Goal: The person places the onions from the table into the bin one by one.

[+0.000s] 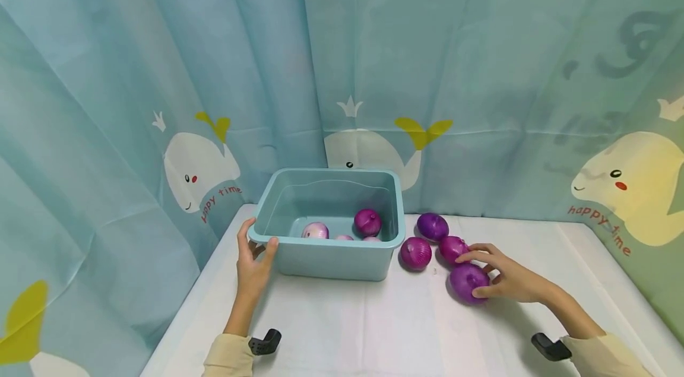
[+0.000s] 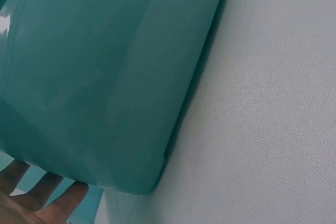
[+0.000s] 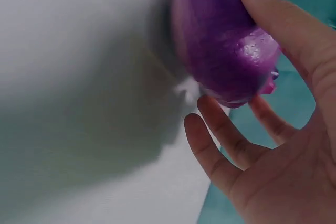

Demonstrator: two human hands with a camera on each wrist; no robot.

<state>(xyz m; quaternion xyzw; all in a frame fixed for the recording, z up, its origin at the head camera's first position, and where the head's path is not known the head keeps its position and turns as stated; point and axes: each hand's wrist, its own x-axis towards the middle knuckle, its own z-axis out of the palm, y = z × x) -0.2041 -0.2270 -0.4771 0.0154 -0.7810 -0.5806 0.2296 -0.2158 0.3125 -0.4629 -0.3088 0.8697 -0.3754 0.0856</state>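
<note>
4 onions sit inside the bin (image 1: 326,255); 4 remain at its 3 o'clock. Left hand (image 1: 255,261) grips the rim; right hand (image 1: 504,276) grasps the nearest onion (image 1: 466,282).

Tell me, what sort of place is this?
Probably a staged recording corner, not a kitchen: whale-print curtains wall in a white-covered table holding only a blue tub and purple onions.

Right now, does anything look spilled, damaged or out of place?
Nothing stands out. The blue tub sits upright with onions inside; four purple onions lie beside it on the white table. The left hand grips the tub's rim, the right hand the nearest onion.
</note>
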